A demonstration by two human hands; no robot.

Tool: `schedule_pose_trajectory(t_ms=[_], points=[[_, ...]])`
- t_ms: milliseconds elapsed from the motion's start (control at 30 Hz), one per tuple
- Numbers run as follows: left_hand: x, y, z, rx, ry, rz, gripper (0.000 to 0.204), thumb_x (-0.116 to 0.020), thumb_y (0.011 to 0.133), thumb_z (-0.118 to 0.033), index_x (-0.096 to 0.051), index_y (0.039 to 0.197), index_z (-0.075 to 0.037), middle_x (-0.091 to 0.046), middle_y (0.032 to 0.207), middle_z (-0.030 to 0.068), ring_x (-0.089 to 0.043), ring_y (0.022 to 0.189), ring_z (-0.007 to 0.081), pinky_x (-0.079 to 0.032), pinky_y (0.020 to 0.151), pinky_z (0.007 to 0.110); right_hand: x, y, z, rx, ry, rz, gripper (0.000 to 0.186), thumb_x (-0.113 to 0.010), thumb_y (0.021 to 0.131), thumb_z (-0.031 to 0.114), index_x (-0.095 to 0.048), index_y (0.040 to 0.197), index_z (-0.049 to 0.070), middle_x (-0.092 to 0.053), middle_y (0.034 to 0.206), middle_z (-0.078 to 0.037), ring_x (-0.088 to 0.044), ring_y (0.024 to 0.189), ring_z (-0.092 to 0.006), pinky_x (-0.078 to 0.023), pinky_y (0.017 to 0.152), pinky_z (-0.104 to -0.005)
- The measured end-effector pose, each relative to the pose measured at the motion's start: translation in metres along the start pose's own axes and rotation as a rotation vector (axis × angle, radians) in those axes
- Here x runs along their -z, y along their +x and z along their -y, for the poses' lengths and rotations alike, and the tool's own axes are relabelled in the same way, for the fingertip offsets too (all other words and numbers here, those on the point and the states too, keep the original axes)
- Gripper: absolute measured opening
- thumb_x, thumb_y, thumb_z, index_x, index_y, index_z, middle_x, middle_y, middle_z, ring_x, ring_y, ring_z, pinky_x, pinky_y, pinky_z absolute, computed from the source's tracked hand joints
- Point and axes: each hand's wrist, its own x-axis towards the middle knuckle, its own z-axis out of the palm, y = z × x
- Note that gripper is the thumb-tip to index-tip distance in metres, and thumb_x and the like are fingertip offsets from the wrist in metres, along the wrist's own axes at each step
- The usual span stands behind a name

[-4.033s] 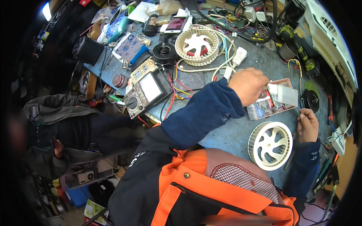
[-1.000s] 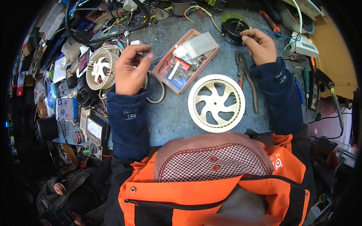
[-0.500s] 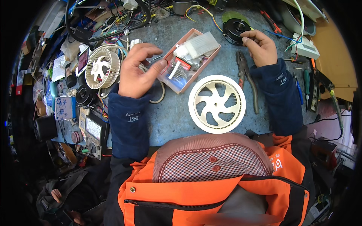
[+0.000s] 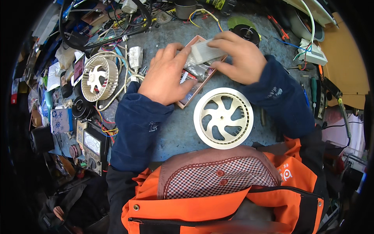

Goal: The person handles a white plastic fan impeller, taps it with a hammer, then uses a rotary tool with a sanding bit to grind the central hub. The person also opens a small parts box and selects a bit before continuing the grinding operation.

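Observation:
A pink open box (image 4: 199,88) of small parts and plastic bags lies slanted on the blue bench. Across its far part rests a clear plastic case (image 4: 205,54). My right hand (image 4: 243,58) has its fingers on the case's right end, the thumb below. Over the box's left side reaches my left hand (image 4: 167,76), thumb spread from the fingers, fingertips close to the case's left end; nothing shows in its grasp. A cream fan wheel (image 4: 223,118) lies flat nearer me. Beyond my right hand sits a round black motor (image 4: 246,32), partly covered by that hand.
On the left are a second fan wheel (image 4: 98,79), a black motor (image 4: 82,108), a multimeter (image 4: 93,144) and tangled cables. A soldering iron (image 4: 331,87), a green screwdriver (image 4: 314,91) and a white adapter box (image 4: 313,54) lie on the right. A metal mug (image 4: 186,9) stands at the back.
My right hand has moved left from the black motor to the clear case. My left hand has moved right, over the box's edge. The view has shifted slightly.

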Motion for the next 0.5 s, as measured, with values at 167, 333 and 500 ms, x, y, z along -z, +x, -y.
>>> schedule_pose_trajectory(t_ms=[167,333,500], points=[[-0.008,-0.007,0.009,0.001,-0.098,-0.086,0.069,-0.088,0.079,-0.02,-0.063,0.141,-0.001,-0.052,0.146,0.023,-0.054,0.131,0.0459,-0.047,0.112,0.05,-0.006,0.023,0.007,-0.098,-0.183,0.113,0.052,-0.089,0.081,0.023,-0.072,0.126,0.006,-0.065,0.135,-0.013,-0.075,0.096,-0.0347,-0.062,0.084,-0.0426],[-0.008,-0.009,0.015,-0.15,-0.015,-0.053,0.058,-0.086,0.077,-0.017,-0.068,0.131,-0.006,-0.061,0.138,0.0166,-0.056,0.126,0.0405,-0.049,0.106,0.049,-0.015,0.02,-0.001,-0.082,-0.045,-0.035,0.037,-0.083,0.087,0.021,-0.072,0.118,0.005,-0.069,0.124,-0.014,-0.074,0.087,-0.0369,-0.061,0.081,-0.043],[-0.003,-0.006,0.003,-0.161,-0.008,-0.017,0.054,-0.081,0.08,-0.017,-0.071,0.133,-0.009,-0.065,0.134,0.0112,-0.058,0.122,0.0364,-0.043,0.105,0.05,-0.019,0.02,-0.025,-0.206,0.125,-0.151,0.023,-0.072,0.098,0.018,-0.073,0.115,0.002,-0.074,0.092,-0.015,-0.074,0.078,-0.0306,-0.058,0.074,-0.0383]])
